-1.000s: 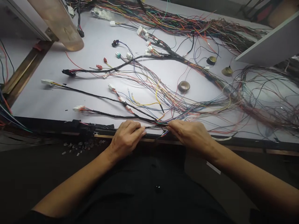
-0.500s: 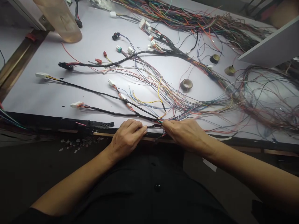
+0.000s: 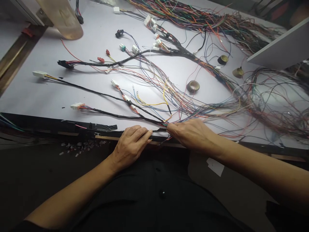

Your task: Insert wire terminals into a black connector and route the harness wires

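harness branch (image 3: pixel 158 130) lies at the near edge of the white table (image 3: pixel 36 96), a dark taped run where coloured wires meet – pinched between both hands. since a second ago the right hand (image 3: pixel 190 135) has crept leftward along it, narrowing the gap to the left hand (image 3: pixel 131 143), so the grip looks to be working toward the taped end. both hands are closed on the branch, fingers curled. black-sleeved branches fan out to white connectors (image 3: pixel 40 74); a tape roll (image 3: pixel 193 86) sits beyond.

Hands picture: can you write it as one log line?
left hand: pinching black tape | right hand: gripping wire bundle | table: loose wires, tape rolls
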A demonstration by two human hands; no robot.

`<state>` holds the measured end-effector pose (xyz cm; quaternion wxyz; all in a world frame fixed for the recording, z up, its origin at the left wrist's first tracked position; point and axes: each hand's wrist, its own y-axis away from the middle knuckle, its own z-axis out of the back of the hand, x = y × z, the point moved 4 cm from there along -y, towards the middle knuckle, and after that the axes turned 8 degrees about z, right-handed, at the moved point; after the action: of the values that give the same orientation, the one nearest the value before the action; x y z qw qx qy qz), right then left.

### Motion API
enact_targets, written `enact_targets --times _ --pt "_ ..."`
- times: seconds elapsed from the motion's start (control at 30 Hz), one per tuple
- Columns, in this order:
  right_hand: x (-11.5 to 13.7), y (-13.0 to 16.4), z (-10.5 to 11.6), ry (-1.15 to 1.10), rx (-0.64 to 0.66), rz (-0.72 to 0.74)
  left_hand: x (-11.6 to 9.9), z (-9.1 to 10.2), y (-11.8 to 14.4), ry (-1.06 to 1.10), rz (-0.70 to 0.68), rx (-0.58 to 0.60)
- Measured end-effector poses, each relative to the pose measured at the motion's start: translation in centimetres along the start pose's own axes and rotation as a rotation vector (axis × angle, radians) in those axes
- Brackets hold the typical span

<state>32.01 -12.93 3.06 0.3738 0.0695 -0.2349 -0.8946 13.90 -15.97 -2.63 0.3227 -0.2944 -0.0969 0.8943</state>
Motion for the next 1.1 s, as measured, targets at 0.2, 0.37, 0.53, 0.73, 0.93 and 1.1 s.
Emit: enact_targets --times 0.2,0.37,0.53,0.73,0.93,1.1 --pt "-0.6 -0.2 0.3 -0.033 0.022 0.000 -0.3 0.1 -0.3 -0.019 -0.013 -0.042" --pt "-0.6 -0.5 0.9 -0.040 0.059 -0.006 -0.5 0.2 -0.3 -0.010 -0.014 -0.050" --pt "-0.3 -0.9 1.0 -0.044 0.049 0.025 -0.4 0.2 -0.4 -0.007 -0.011 -0.040" --pt "-0.1 -1.1 1.0 -0.028 -0.023 0.089 -0.5 0.1 -0.5 -0.003 -0.018 -0.033" --pt "-0.1 -1.3 1.6 -0.005 0.029 0.119 -0.5 0.1 -0.5 -0.010 -0.004 -0.030" --pt "-0.1 -1.5 1.9 0.017 0.039 0.161 -0.4 0.1 -0.4 -0.012 -0.008 -0.033"
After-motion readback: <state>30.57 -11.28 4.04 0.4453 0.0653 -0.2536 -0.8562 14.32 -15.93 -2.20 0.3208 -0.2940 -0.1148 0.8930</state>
